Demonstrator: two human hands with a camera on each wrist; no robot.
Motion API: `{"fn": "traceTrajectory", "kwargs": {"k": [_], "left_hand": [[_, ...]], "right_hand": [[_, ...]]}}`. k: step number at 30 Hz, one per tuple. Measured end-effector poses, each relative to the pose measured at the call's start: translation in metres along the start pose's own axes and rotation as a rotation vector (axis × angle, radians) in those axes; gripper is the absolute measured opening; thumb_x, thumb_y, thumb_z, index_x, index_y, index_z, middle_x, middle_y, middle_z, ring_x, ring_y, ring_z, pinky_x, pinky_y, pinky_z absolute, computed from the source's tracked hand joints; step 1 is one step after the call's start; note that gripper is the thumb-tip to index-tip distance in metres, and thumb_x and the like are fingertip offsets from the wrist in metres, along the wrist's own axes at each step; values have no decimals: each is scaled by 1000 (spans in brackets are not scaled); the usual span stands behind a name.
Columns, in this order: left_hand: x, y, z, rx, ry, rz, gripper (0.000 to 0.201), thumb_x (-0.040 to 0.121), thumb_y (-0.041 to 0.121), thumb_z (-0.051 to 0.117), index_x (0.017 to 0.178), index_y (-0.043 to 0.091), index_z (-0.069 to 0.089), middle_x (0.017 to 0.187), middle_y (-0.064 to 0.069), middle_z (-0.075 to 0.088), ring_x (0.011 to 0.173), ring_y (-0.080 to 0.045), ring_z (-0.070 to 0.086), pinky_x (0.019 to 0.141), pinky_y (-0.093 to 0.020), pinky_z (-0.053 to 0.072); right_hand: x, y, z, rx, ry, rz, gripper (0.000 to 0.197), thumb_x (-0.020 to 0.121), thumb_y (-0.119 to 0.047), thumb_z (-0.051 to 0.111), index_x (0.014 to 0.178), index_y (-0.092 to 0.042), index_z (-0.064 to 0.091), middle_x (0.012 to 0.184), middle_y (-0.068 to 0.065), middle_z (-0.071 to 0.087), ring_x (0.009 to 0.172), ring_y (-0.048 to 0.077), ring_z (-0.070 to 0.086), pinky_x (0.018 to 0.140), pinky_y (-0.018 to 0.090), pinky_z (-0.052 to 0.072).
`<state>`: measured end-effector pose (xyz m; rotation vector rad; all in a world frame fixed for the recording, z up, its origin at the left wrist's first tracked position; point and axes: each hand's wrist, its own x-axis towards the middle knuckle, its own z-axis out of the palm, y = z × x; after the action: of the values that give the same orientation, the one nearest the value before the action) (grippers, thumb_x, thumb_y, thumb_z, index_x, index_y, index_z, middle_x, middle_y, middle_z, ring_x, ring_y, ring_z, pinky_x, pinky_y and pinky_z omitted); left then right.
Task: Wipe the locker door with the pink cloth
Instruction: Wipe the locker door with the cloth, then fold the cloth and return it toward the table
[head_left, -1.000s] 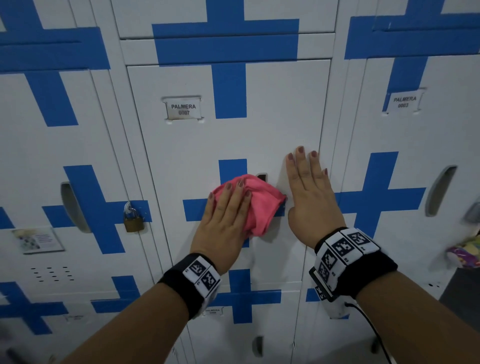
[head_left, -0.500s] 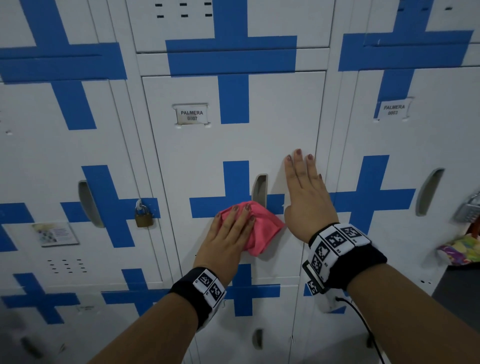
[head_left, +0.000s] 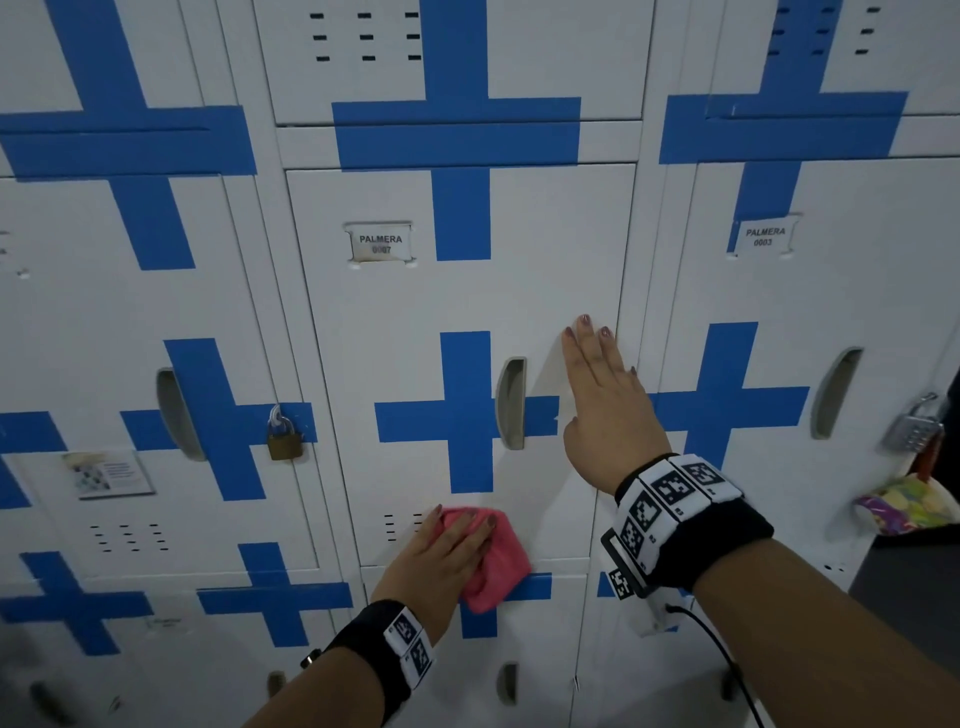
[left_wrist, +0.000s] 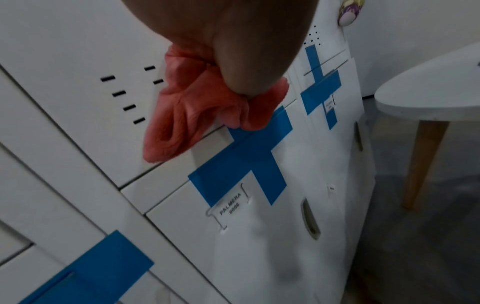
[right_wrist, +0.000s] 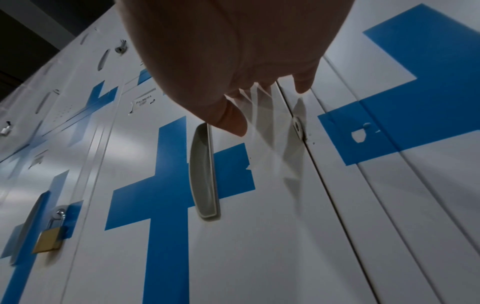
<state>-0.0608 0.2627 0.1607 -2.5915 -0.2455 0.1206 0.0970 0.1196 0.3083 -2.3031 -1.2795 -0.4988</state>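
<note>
The white locker door (head_left: 457, 291) with a blue cross and the plate "PALMERA 0007" fills the middle of the head view. My left hand (head_left: 447, 545) presses the pink cloth (head_left: 498, 566) against the door's bottom edge, beside the vent slots. Its fingers lie flat over the cloth. In the left wrist view the cloth (left_wrist: 197, 111) bunches under my thumb (left_wrist: 241, 82), which pinches its folds. My right hand (head_left: 602, 395) lies flat on the door's right edge, just right of the recessed handle (head_left: 511, 402), and holds nothing. In the right wrist view the right hand (right_wrist: 233, 51) keeps its fingers straight.
A brass padlock (head_left: 284, 441) hangs on the locker to the left. A combination padlock (head_left: 914, 431) and a colourful bag (head_left: 909, 506) hang on the far right locker. A white table with a wooden leg (left_wrist: 428, 92) stands beside the lockers.
My left hand has slid the cloth down from beside the handle to the door's bottom edge. The right hand has stayed flat on the door's right side.
</note>
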Motion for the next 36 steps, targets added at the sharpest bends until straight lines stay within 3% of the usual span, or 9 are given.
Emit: {"fn": "traceTrajectory", "kwargs": {"k": [6, 10, 13, 15, 17, 20, 24, 31, 36], "left_hand": [[-12, 6, 27, 53, -162, 86, 64, 95, 32, 45, 149, 16, 14, 158, -10, 6, 144, -33, -3, 110, -54, -14], [-14, 3, 15, -72, -171, -34, 50, 95, 26, 44, 143, 19, 31, 150, -6, 33, 141, -29, 19, 116, -51, -5], [-14, -3, -2, -221, -91, -157, 40, 93, 19, 42, 133, 19, 39, 135, -4, 49, 127, -24, 40, 116, -46, 4], [-17, -6, -15, -280, -54, -199, 39, 91, 15, 44, 130, 18, 40, 130, -4, 51, 122, -24, 44, 114, -43, 18], [-22, -8, -29, -321, -15, -231, 42, 88, 11, 46, 129, 17, 39, 127, -5, 51, 116, -25, 47, 104, -39, 33], [-32, -9, -46, -418, 32, -273, 44, 86, 8, 49, 128, 15, 38, 126, -5, 50, 114, -25, 46, 91, -37, 44], [-46, -8, -65, -483, 130, -294, 32, 90, 16, 48, 121, 18, 41, 121, -2, 52, 108, -22, 49, 86, -37, 48], [-72, -4, -105, -458, 221, -249, 39, 86, 14, 54, 123, 16, 40, 117, -4, 49, 104, -23, 50, 78, -36, 47], [-86, 3, -129, -499, 369, -216, 23, 94, 30, 43, 114, 18, 46, 107, -2, 52, 95, -22, 53, 76, -38, 49]], "right_hand": [[-3, 0, 2, 11, -17, 11, 87, 82, 0, 40, 148, -22, -12, 154, -9, -25, 143, 13, -17, 117, 40, 4], [-8, 0, 5, 49, -47, 17, 85, 85, -1, 41, 149, -24, -10, 154, -11, -24, 143, 11, -17, 117, 40, 5], [-15, -4, 8, 88, -77, 7, 82, 85, 0, 41, 149, -24, -5, 156, -10, -18, 143, 12, -14, 118, 41, 6], [-22, -7, 9, 109, -99, 2, 79, 86, -2, 41, 150, -23, 0, 157, -8, -10, 144, 13, -9, 118, 40, 8], [-32, -11, 9, 132, -113, -3, 74, 87, -5, 41, 150, -22, 6, 158, -6, -2, 145, 14, -3, 119, 36, 7], [-47, -18, 5, 158, -121, 0, 67, 90, -10, 43, 150, -19, 14, 157, -2, 12, 144, 16, 8, 117, 31, 11], [-64, -29, -6, 171, -119, -7, 60, 92, -17, 46, 147, -18, 23, 150, 0, 29, 138, 17, 22, 112, 31, 22], [-91, -48, -31, 138, -166, -36, 56, 92, -21, 46, 145, -22, 26, 144, 0, 39, 131, 20, 33, 106, 35, 32], [-111, -56, -44, 142, -267, -39, 65, 90, -46, 46, 147, -29, 19, 140, 0, 42, 125, 22, 40, 102, 40, 38]]}}
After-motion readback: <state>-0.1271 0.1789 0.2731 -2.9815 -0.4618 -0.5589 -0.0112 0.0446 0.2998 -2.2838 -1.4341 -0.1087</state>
